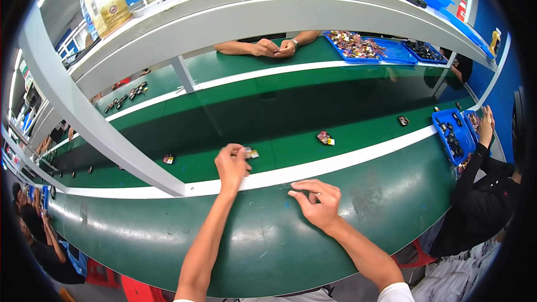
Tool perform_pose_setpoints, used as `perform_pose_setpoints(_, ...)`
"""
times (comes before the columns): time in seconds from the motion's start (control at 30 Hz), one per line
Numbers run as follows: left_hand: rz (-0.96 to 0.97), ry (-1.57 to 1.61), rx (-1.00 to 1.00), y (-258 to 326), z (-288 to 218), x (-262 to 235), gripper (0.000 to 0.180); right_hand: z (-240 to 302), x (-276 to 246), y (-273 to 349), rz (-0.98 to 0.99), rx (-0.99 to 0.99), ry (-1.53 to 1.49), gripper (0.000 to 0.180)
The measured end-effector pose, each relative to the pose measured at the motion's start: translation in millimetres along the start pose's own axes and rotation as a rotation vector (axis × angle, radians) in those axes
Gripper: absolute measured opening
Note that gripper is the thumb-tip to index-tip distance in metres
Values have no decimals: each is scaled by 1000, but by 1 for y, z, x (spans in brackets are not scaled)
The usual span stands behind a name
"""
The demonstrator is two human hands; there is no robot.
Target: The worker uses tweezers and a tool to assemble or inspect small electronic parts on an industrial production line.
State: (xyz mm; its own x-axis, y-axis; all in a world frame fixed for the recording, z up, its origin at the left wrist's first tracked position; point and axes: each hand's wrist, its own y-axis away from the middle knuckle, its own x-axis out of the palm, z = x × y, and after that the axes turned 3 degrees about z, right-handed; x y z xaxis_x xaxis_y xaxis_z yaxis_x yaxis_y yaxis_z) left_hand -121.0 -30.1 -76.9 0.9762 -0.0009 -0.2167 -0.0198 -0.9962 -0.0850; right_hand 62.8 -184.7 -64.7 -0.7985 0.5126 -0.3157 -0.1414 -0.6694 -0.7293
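Over the near side of the green conveyor belt (291, 106), my left hand (231, 166) is closed, its fingertips on a small part (251, 153) with a white and yellow label. The fingers partly cover that part. My right hand (320, 204) is held above the green worktable (263, 246), just short of the white rail (347, 156). Its thumb and forefinger pinch a thin dark tool (288, 186), perhaps tweezers; most of it is hidden. Similar small parts lie along the belt, one (324, 137) to the right and one (168, 159) to the left.
A grey shelf frame (268, 8) crosses overhead, with a slanted post (112, 128) on the left. Blue trays (454, 134) of parts stand at right beside a person in black (481, 201). Across the belt, another person's hands (275, 48) work near more blue trays (400, 55).
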Motion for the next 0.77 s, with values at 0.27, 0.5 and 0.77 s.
perform_pose_setpoints(0.27, -264, -751, 617, -46, -26, 18, 12, 4, 9, 3, 79, 21, -2, 13)
perform_pose_setpoints(0.5, 518, -299, 176, -60, -47, 128, 20, 0, 8, 5, 88, 24, 15, 12)
perform_pose_setpoints(0.77, 395, -609, 296, -60, -28, 160, 30, 1, 8, 4, 98, 17, 23, 10)
